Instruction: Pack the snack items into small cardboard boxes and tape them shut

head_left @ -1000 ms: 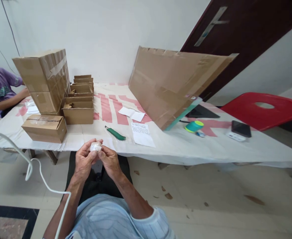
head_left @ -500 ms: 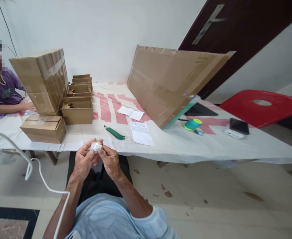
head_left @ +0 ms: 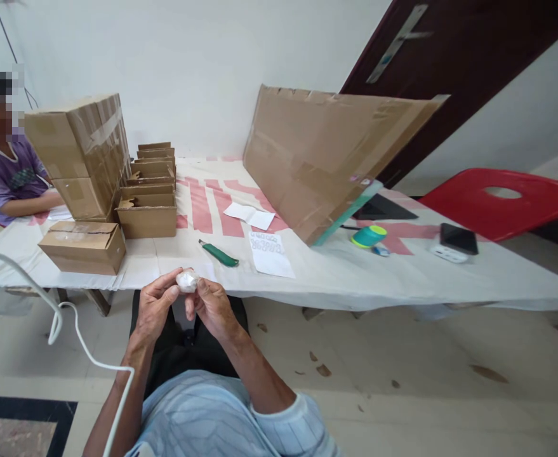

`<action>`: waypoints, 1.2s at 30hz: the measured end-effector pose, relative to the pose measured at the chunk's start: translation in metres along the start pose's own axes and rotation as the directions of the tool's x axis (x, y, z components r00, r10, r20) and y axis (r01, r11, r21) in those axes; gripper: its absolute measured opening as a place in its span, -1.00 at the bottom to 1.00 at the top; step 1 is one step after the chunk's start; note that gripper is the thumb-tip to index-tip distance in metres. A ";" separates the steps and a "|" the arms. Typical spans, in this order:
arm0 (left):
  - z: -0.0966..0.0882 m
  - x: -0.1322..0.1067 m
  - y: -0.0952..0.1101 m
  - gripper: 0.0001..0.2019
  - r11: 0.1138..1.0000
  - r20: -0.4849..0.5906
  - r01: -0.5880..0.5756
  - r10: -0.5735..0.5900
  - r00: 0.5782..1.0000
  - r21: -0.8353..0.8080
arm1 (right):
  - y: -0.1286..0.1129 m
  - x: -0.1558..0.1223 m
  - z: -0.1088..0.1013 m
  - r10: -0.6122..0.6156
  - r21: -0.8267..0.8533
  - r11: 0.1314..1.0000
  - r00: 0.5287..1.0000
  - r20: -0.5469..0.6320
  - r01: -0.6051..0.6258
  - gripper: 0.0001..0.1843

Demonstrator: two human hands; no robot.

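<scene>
- Two hands of mine show in the head view, the only one here: my left hand (head_left: 152,312) and my right hand (head_left: 216,311), raised over my lap at the near edge of the table (head_left: 378,289).
- Between them sits a small white packet (head_left: 188,281). My left thumb and forefinger grasp its left end, my right thumb and fingers pinch the other; what is inside I cannot tell.
- If either pinch slackened, the packet could slip through, I think, and drop to my lap or the floor, since only fingertips hold it.
- Squeezing too hard might split the wrap, which looks thin and crinkled.
- Just beyond lies the green cutter (head_left: 218,254); whether its blade is out is too small to see. A careless reach could nick me or knock it.
- The printed sheet (head_left: 272,256) beside it could slide under a sweeping sleeve.
- A white cable (head_left: 98,362) crosses in front of my left forearm; lifting that arm quickly might snag it and jerk my grip.
</scene>
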State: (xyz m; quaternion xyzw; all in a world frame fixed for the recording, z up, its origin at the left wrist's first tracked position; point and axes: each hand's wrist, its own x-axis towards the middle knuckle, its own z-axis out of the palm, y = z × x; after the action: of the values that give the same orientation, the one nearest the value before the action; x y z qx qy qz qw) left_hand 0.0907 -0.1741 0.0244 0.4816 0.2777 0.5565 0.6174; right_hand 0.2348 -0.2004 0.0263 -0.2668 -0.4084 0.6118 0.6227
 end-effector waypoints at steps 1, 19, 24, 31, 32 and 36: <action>0.000 0.000 0.002 -0.53 1.000 0.006 -0.011 0.011 1.000 0.005 | 0.000 0.000 0.000 0.015 0.018 1.000 1.000 0.021 -0.015 -0.33; 0.009 -0.004 0.019 -0.76 0.910 0.005 -0.299 0.310 0.951 0.287 | 0.004 0.001 0.001 -0.055 0.054 0.996 0.981 -0.188 0.066 -0.43; 0.010 -0.001 0.018 -0.74 0.943 0.034 -0.308 0.306 0.951 0.129 | 0.002 0.003 0.001 0.005 0.122 0.993 0.992 -0.124 0.010 -0.40; 0.004 -0.001 0.014 -0.69 0.813 0.160 -0.413 0.382 0.910 0.410 | 0.002 0.006 0.006 0.065 0.215 0.976 0.988 -0.137 -0.035 -0.38; 0.003 -0.001 0.015 -0.69 0.771 0.200 -0.446 0.399 0.895 0.456 | 0.002 0.007 0.006 0.077 0.212 0.976 0.987 -0.144 -0.046 -0.37; 0.004 -0.001 0.019 -0.70 0.640 0.281 -0.546 0.474 0.834 0.541 | 0.003 0.010 0.006 0.071 0.149 0.988 0.979 -0.193 -0.042 -0.36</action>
State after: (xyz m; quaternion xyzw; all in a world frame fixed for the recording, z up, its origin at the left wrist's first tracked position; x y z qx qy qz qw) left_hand 0.0857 -0.1775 0.0430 0.7406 0.2564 0.5621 0.2642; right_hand 0.2277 -0.1916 0.0288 -0.2921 -0.2914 0.6276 0.6602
